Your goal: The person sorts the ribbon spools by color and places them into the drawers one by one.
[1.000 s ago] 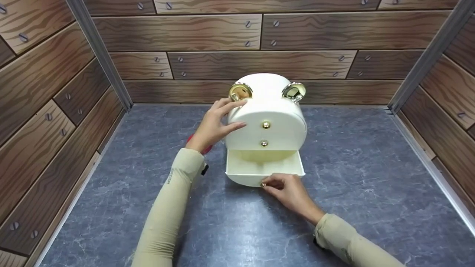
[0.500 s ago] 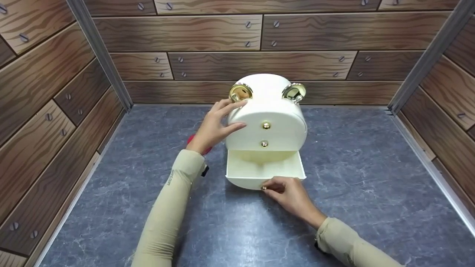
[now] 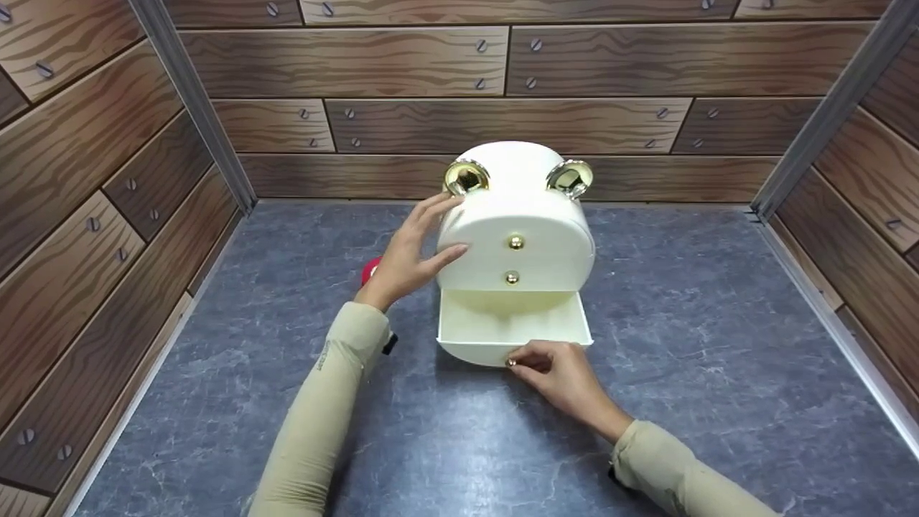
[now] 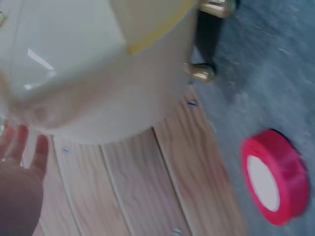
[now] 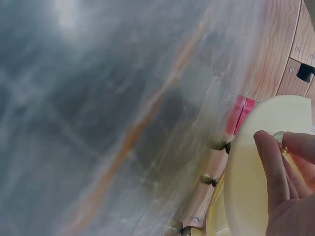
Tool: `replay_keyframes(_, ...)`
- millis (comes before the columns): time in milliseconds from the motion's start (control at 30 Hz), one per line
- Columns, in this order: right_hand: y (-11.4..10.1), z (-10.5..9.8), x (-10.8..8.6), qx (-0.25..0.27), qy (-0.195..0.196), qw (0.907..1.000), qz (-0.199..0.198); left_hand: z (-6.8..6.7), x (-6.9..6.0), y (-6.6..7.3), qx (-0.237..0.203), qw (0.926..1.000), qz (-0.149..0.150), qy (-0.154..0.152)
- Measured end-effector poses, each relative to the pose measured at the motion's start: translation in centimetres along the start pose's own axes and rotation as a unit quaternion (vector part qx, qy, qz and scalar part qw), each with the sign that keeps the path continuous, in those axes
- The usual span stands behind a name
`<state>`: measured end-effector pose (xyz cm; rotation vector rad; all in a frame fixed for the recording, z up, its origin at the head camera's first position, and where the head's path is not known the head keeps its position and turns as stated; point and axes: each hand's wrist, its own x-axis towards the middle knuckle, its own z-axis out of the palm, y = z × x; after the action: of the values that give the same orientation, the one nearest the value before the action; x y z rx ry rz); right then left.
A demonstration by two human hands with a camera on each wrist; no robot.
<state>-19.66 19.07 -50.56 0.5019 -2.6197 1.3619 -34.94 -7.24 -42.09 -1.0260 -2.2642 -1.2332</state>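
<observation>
A white rounded drawer box (image 3: 517, 205) with two gold ear-shaped pieces stands in the middle. Its bottom drawer (image 3: 459, 352) is pulled out, and the part I can see inside holds nothing. With thumb and fingertips my right hand (image 3: 567, 377) pinches the small gold knob (image 5: 279, 137) on that drawer's front. My left hand (image 3: 409, 255) is spread beside the box's upper left side, fingers straight; whether they touch it I cannot tell. A red roll of ribbon (image 4: 275, 177) with a white side lies on the floor left of the box, partly hidden behind the left hand in the head view.
Two more gold knobs (image 3: 515, 242) sit on the box's upper front. Short gold feet (image 4: 202, 72) hold it above the dark blue marbled surface (image 3: 682, 345). Wood-patterned walls (image 3: 416, 61) enclose the back and both sides.
The bottom drawer came a little further out with my right hand, then stayed about still. My left hand has shifted slightly left and down, away from the top of the box.
</observation>
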Motion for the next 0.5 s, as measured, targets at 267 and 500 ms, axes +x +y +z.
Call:
replay_keyframes(267, -0.2, -0.2, 0.0, 0.000, 0.006, 1.0000, 0.003, -2.2, -2.3, -4.7, 0.020, 0.9973, -0.055, 0.045)
replay_keyframes(500, 0.0, 0.0, -0.1, -0.006, 0.003, 1.0000, 0.006, -3.6, -4.6, -8.3, 0.013, 0.9711, -0.236, -0.035)
